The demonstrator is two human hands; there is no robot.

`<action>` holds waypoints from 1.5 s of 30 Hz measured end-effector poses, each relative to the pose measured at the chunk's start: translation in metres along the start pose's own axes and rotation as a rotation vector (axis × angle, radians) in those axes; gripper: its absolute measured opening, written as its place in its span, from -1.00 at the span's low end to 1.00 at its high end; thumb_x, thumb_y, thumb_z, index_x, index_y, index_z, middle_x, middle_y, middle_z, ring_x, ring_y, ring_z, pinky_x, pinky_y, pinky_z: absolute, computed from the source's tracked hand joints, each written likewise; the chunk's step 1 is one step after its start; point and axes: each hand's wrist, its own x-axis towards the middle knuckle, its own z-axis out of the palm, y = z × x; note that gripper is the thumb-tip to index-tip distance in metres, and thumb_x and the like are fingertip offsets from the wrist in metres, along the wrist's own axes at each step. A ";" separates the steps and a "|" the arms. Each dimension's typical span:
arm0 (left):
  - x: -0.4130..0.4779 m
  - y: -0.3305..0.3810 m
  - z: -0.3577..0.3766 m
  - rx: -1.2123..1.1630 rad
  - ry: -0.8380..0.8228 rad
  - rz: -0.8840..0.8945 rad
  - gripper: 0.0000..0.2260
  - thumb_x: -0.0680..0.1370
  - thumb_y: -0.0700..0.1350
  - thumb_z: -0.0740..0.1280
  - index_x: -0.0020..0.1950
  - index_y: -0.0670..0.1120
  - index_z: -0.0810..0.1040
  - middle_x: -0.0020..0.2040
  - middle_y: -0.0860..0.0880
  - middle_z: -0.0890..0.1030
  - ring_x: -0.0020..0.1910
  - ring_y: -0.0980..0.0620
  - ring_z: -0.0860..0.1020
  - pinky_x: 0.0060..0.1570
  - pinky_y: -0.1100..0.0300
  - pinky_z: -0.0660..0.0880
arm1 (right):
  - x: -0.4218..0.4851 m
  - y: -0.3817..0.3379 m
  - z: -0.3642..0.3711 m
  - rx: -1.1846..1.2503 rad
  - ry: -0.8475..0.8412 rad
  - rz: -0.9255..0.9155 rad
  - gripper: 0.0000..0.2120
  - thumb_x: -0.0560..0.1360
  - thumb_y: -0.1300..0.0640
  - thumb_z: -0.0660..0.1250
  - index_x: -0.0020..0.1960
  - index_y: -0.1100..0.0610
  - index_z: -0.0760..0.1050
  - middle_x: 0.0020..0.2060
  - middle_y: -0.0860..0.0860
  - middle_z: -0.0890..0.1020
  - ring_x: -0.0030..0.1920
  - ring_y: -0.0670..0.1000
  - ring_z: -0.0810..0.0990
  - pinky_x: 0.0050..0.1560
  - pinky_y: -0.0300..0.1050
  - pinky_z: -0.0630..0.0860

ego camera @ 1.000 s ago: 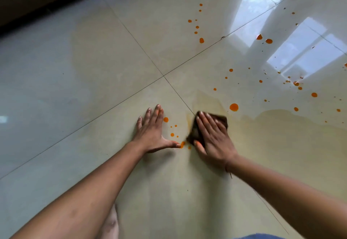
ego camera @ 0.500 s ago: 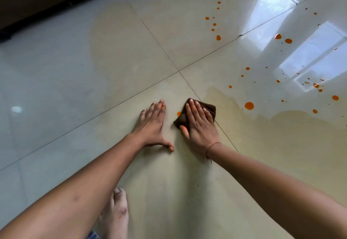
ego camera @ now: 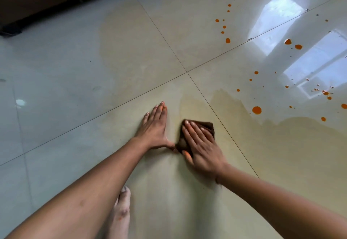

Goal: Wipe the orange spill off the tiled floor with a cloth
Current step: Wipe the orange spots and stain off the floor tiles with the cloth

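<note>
The right grip (ego camera: 201, 148), a bare hand, lies spread flat with its fingers straight and close together. It curls round nothing and only presses the cloth (ego camera: 209, 127) down onto the tiled floor (ego camera: 75, 69). The cloth is a small dark brown pad, apparently folded. Most of it sits under that palm, with one corner showing beyond the fingertips and an edge showing on the thumb side. The left grip (ego camera: 155, 128) is just beside it, equally flat on the bare tile and holding nothing; its thumb reaches toward the cloth's near edge, though I cannot tell whether it touches. The cloth looks soft, limp and light, probably damp by now, so it should slide easily on this glossy tile and tend to bunch or slip out from under a loose palm. It is best handled from on top with a broad, even press, fingers covering its leading edge, and refolded to a clean face once soaked. A thin yellowish film (ego camera: 281, 144) lies under and to the right of the right grip, and it may smear rather than lift. The orange drops (ego camera: 256, 110) are scattered ahead and to the right, well beyond the fingertips, so much of the spill seems left to do. A bare foot (ego camera: 120, 212) rests behind the left grip.
</note>
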 end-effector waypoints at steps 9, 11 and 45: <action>0.005 -0.007 -0.011 0.028 -0.110 0.030 0.31 0.15 0.34 0.52 0.55 -0.14 -0.25 0.55 -0.06 -0.31 0.53 -0.02 -0.25 0.51 -0.01 -0.11 | 0.002 -0.008 -0.001 0.031 -0.003 0.040 -0.29 0.49 -0.14 0.11 0.54 0.18 0.13 0.54 0.09 0.10 0.54 0.07 0.05 0.49 0.01 0.02; 0.005 -0.012 -0.018 0.044 -0.135 0.061 0.25 0.20 0.26 0.55 0.56 -0.14 -0.22 0.56 -0.07 -0.27 0.54 0.00 -0.22 0.51 0.08 -0.11 | -0.050 -0.010 0.001 0.029 -0.043 -0.080 -0.28 0.49 -0.15 0.16 0.55 0.15 0.09 0.54 0.07 0.09 0.55 0.03 0.01 0.49 0.01 0.07; -0.026 -0.048 0.001 -0.091 -0.103 -0.043 -0.49 0.65 -0.17 0.05 0.57 0.06 -0.04 0.58 0.07 -0.16 0.55 0.02 -0.11 0.46 -0.11 -0.02 | 0.039 0.003 0.001 0.080 -0.045 -0.281 -0.33 0.42 -0.06 0.23 0.47 0.18 0.28 0.44 0.18 0.34 0.43 0.22 0.30 0.44 0.06 0.16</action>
